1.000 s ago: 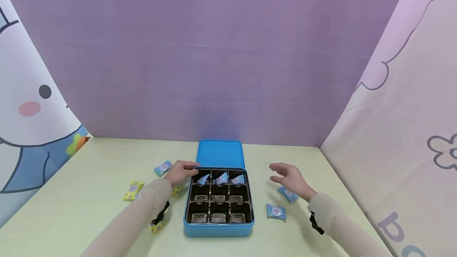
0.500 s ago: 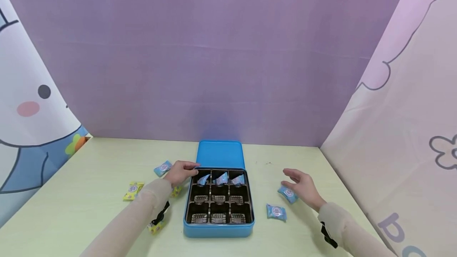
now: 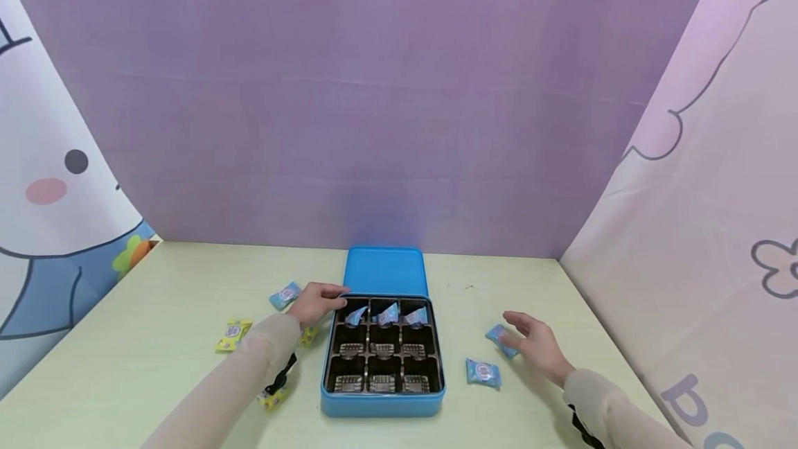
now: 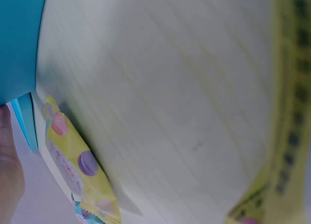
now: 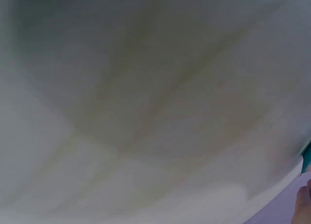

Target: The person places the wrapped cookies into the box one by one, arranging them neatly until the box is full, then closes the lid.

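Note:
A blue tin with its lid folded back stands mid-table. Its dark divided tray has small blue wrapped candies in the back row. My left hand rests at the tin's back left corner, fingers straight along the rim by the lid. On the right, my right hand reaches down over a blue wrapped candy, thumb overlapping the wrapper and fingers apart. Another blue wrapped candy lies nearer the tin. In the right wrist view only fingertips show, beside a teal wrapper corner.
Left of the tin lie yellow wrapped candies, one partly under the left forearm, plus a blue one. The left wrist view shows a yellow candy beside the tin. A purple backdrop and printed side panels surround the pale table.
My right hand has moved right and toward the front, lowering onto the farther blue candy. The left hand and the tin have stayed in place.

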Demonstrator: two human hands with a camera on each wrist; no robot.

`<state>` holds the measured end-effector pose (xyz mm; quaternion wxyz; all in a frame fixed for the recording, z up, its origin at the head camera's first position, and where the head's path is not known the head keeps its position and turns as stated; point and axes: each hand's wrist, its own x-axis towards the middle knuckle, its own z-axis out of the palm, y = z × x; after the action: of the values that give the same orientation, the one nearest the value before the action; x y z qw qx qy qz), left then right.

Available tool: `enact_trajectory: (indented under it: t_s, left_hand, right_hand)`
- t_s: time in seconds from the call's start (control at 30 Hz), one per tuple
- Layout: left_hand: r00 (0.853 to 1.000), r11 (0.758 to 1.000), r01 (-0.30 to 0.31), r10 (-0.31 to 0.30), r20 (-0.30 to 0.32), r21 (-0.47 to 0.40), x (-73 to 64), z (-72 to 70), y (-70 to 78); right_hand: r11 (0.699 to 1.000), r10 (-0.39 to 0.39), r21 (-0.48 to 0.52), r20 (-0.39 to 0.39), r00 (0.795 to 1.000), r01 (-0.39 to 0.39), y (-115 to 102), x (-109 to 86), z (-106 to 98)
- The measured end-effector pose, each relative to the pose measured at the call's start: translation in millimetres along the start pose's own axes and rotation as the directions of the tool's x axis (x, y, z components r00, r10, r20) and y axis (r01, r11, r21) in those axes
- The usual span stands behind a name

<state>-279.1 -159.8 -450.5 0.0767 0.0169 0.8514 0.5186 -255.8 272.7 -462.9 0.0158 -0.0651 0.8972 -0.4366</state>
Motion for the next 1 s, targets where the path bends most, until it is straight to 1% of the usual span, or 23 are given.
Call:
enact_trajectory:
  t_s: [0.23, 0.43, 0.57, 0.73, 0.87, 1.0]
  left_hand:
    - [1.0, 1.0, 0.001, -0.001, -0.007, 0.004, 0.5, 1.3, -0.7]
    - [1.0, 1.0, -0.009, 0.009, -0.009, 0.008, -0.4, 1.1, 0.0]
    - [1.0, 1.0, -0.007, 0.007, -0.005, -0.003, -0.9, 0.6, 0.7]
    - [1.0, 1.0, -0.001, 0.001, -0.003, -0.016, -1.5, 0.1, 1.8]
    - [1.0, 1.0, 0.001, -0.001, 0.0, -0.016, -1.4, 0.0, 2.6]
    - [1.0, 1.0, -0.005, 0.005, 0.002, -0.008, -1.0, -0.6, 1.9]
  right_hand:
    - [0.999, 0.025, -0.042, 0.013, 1.0, -0.025, 8.4, -2.8, 2.3]
    - [0.998, 0.037, -0.051, -0.003, 0.999, -0.037, 12.0, -2.9, 4.2]
    - [0.997, 0.037, -0.062, -0.008, 0.999, -0.038, 11.4, -5.1, 4.9]
    - [0.994, 0.03, -0.102, -0.011, 0.999, -0.031, 9.8, -9.1, 5.5]
    - [0.99, 0.021, -0.139, -0.014, 1.0, -0.022, 9.5, -10.9, 5.9]
    - [0.988, 0.007, -0.154, -0.024, 1.0, -0.01, 11.1, -10.6, 6.8]
